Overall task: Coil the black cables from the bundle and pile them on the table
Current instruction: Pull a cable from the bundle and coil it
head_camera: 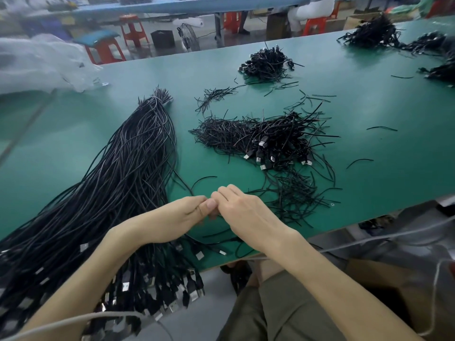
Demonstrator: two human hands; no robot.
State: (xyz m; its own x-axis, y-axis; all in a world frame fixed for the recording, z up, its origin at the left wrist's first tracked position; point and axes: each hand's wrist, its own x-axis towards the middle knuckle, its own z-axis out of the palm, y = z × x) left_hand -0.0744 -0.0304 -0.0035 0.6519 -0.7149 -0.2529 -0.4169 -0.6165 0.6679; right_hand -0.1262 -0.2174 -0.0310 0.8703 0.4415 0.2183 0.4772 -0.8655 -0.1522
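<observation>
Left hand point(182, 215): fingers curled, thumb pinching one thin black cable point(185, 183) just inside the near edge of the tabletop point(369, 107). Right hand point(242, 210): touching the left, fingers curled down over the same cable. Exact finger contact on the right is hidden. 2 hands, 1 cable between them. The free strand runs up-left toward the bundle.

Bundle point(128, 168): 1, long and uncoiled, lying diagonally across the left part of the tabletop. Its stripped ends point toward the far edge, and its USB plugs point(172, 291) hang over the near edge under the left forearm. Too many to count.

Coiled piles: 5 visible.
- centre pile point(270, 139): mid-tabletop, largest, plugs showing on its near side
- far pile point(268, 60): near the far edge, well apart from the centre pile
- corner piles point(374, 33): 3 by the far right corner, blurred, one cut off by the frame

Short loose ties point(295, 195): 1 dense heap just right of the right hand, 1 small cluster between the bundle tip and the far pile, and singles scattered to the right.

Beyond the far edge: at least 4 red stools point(134, 28).
</observation>
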